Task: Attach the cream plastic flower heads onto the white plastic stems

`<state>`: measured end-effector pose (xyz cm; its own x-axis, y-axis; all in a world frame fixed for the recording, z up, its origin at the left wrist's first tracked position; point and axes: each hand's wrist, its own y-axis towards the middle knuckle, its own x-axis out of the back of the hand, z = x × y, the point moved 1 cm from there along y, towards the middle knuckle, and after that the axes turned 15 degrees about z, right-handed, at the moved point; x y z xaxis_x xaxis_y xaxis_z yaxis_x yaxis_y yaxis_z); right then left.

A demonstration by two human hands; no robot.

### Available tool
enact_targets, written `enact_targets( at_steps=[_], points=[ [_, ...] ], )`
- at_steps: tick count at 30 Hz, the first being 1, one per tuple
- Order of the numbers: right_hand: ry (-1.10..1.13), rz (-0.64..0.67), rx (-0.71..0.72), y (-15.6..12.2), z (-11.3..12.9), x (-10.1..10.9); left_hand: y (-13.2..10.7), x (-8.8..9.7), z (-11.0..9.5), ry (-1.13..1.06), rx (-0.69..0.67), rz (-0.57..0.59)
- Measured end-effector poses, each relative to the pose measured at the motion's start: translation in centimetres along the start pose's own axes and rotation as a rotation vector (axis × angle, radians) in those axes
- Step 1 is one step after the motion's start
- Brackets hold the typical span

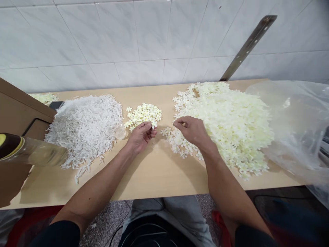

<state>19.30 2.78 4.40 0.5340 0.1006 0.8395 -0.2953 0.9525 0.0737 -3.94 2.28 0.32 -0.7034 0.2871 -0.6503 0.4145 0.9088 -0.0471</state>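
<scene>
My left hand [141, 138] pinches a small pale artificial flower [154, 124] between thumb and forefinger, its other fingers loosely curled. Just behind it lies a small heap of yellowish-white flowers [144, 114]. My right hand [192, 131] hovers a short way to the right, thumb and forefinger pressed together; anything between those fingertips is too small to make out. Below and beside that hand, loose flowers [180, 142] run into a large pile of the same flowers [233, 120]. To the left is a mound of thin white stem-like pieces [87, 125], with a small clear dish [120, 132] at its right edge.
A clear bottle [46, 151] leans in at the left, by a brown cardboard box [20, 103]. Translucent plastic sheeting [293, 120] covers the table's right end. A metal strip [246, 49] leans on the tiled wall [151, 37]. The wooden table [164, 181] ends near my lap.
</scene>
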Motion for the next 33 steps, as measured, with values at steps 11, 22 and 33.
enact_targets(
  at_steps=[11, 22, 33],
  points=[
    [-0.433, 0.209, -0.049, 1.3, 0.9, -3.5, -0.1, -0.3, 0.6, 0.092, 0.015, 0.020],
    [-0.098, -0.066, -0.061, 0.2, 0.8, -1.3, -0.2, -0.4, 0.8, 0.337, -0.069, -0.020],
    [0.790, 0.280, -0.067, 0.5, 2.4, -4.4, -0.3, -0.5, 1.2, 0.574, -0.138, 0.010]
  ],
)
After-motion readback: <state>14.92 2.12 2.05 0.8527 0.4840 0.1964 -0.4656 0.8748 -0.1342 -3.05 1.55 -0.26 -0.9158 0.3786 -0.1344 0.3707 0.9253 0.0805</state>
